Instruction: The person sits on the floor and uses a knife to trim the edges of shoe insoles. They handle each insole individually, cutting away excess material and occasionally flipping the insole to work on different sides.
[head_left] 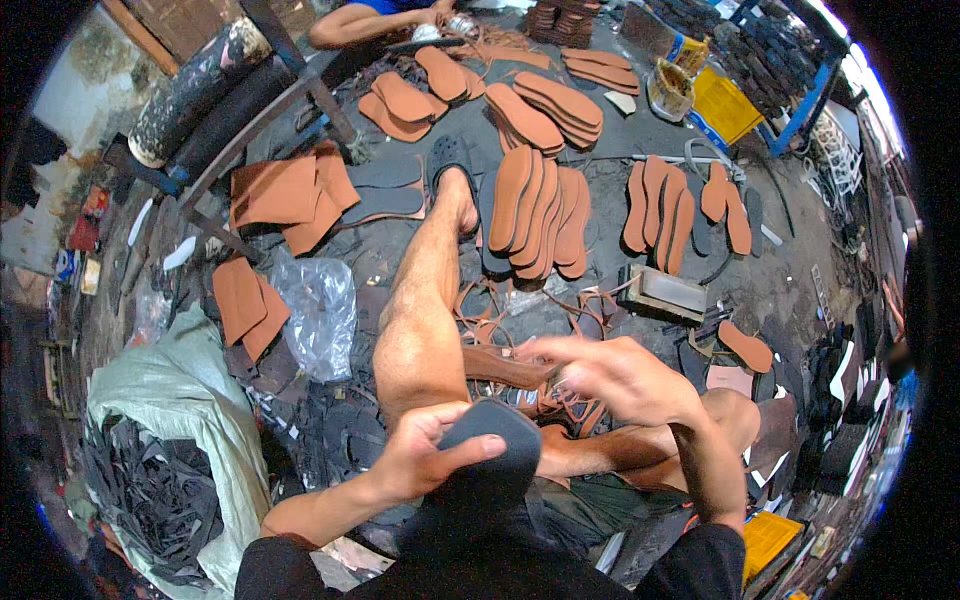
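Note:
My left hand (425, 450) grips a dark grey shoe sole (493, 432), its thumb lying over the upper face. The sole's lower part merges with the dark clothing below it. My right hand (630, 378) hovers to the right of the sole, over my bent leg, with its fingers pointing left. They are smeared, so I cannot see whether anything is in them. Close to those fingertips is a curved brown piece (503, 367), which I cannot identify further. Strappy brown sandal uppers (585, 412) lie around and below it on the floor.
Stacks of brown soles (525, 205) lie ahead, with more soles (655, 210) to the right. A grey block (672, 293) sits nearer. Brown sheets (285, 195), clear plastic (318, 310) and a sack of black scraps (160, 490) are leftward. Another person's arm (365, 25) shows at the far edge.

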